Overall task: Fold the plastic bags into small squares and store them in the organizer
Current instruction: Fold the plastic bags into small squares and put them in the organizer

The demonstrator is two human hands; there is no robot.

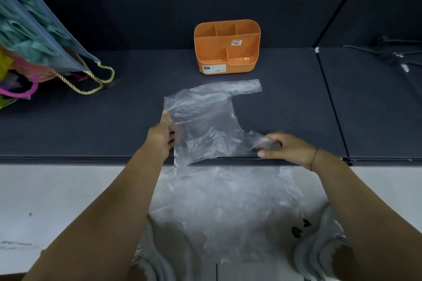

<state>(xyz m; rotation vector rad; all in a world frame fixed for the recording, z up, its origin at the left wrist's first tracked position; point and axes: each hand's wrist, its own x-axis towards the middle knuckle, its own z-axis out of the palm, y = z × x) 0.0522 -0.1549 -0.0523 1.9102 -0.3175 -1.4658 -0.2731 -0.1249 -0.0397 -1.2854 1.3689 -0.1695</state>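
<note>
Clear plastic bag (205, 121) lies spread flat on the dark surface (91, 121), long axis running left-right: closed bottom edge at left, 2 handles at right. Its near-left corner hangs just over the front edge. Left hand (161, 138) pinches the bottom edge, fingers curled on the film. Right hand (290, 148) grips the near handle, bunched in curled fingers. Far handle (246, 86) lies loose, pointing right, just in front of the orange organizer (211, 52), whose compartments look empty. Bag sits between both hands, so the likely next fold is near edge over toward the far edge, lengthwise. Not yet folded. More clear bags (223, 207) piled on the lap below. Colourful tote (34, 36) far left.
</note>
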